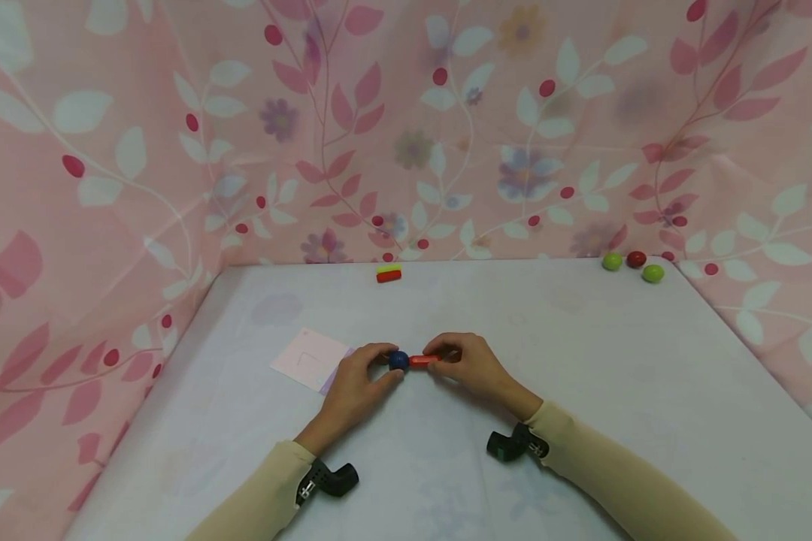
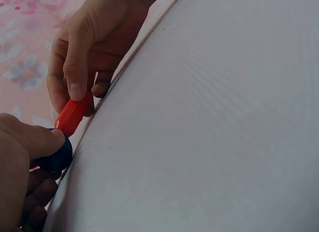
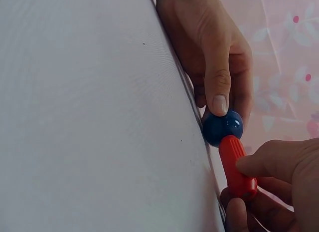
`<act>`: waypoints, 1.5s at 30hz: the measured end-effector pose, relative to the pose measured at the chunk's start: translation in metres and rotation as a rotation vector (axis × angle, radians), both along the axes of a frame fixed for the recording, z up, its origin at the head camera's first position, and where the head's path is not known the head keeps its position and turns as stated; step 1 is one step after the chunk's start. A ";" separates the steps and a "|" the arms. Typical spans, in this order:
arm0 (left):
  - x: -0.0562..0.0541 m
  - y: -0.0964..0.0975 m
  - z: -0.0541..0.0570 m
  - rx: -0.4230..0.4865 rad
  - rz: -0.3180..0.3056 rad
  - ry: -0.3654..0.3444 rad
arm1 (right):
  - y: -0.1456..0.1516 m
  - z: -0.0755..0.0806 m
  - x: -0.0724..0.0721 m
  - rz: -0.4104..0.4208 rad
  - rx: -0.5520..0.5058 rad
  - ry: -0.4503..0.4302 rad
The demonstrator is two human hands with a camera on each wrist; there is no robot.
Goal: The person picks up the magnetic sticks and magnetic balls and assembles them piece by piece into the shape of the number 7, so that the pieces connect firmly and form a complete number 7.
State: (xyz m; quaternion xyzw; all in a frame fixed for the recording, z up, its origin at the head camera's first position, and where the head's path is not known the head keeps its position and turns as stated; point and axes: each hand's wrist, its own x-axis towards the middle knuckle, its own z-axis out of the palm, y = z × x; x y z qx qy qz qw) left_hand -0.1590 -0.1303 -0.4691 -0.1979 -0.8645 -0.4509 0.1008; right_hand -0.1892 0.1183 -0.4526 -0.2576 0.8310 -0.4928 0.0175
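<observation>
My left hand [image 1: 356, 382] pinches a glossy dark blue ball [image 1: 398, 361] between thumb and fingers, low over the white table. From the other side my right hand [image 1: 472, 365] pinches a short red ribbed rod [image 1: 421, 361]. One end of the rod meets the ball, as the right wrist view shows with the blue ball [image 3: 222, 128] right against the tip of the red rod [image 3: 236, 167]. In the left wrist view the left thumb lies across the ball [image 2: 56, 154], and the red rod [image 2: 73, 114] slants up into the right fingers.
A pale pink card [image 1: 306, 359] with a faint angled line lies left of the left hand. At the back edge sit a red rod [image 1: 389, 276] and a yellow-green rod [image 1: 389, 267] side by side. Two green balls [image 1: 652, 273] and a red ball [image 1: 636, 259] stand back right.
</observation>
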 end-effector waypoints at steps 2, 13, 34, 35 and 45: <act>0.000 0.000 0.000 -0.008 -0.004 0.006 | 0.000 0.000 0.001 -0.002 -0.012 -0.006; -0.001 0.000 0.001 0.006 -0.054 0.082 | 0.001 0.002 0.004 -0.013 -0.033 -0.023; 0.001 0.000 0.002 0.002 -0.051 0.029 | 0.002 -0.003 0.004 -0.019 -0.037 -0.014; 0.001 -0.001 0.002 0.004 -0.053 0.029 | 0.002 -0.003 0.003 -0.019 -0.033 -0.016; -0.001 -0.001 0.000 0.000 -0.054 0.067 | 0.003 -0.002 0.004 -0.028 -0.014 -0.011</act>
